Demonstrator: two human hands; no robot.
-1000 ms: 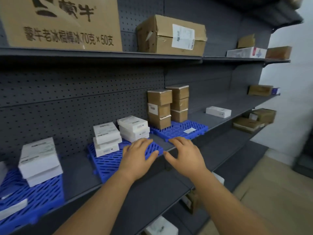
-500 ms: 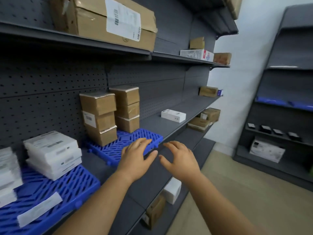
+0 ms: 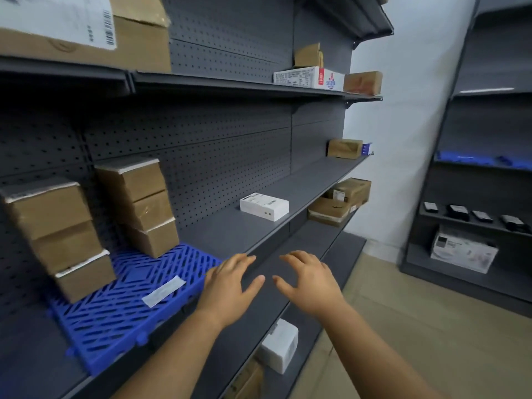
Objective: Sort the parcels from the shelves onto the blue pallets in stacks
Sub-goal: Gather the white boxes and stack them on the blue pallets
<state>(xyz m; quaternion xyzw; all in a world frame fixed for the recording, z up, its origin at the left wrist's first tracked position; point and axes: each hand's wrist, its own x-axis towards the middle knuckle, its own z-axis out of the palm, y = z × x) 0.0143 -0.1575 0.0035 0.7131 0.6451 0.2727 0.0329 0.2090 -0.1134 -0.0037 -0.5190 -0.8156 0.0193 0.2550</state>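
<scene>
On the left of the shelf, the blue pallet carries 2 stacks of 3 brown parcels. Both my hands hover spread and empty over the shelf's near edge, left hand beside right hand. Farther along to the right lies the white parcel, long axis along the shelf; my right hand looks nearer.

Nothing is reading clearly — the barcode label and white box print are staying blurred.
</scene>
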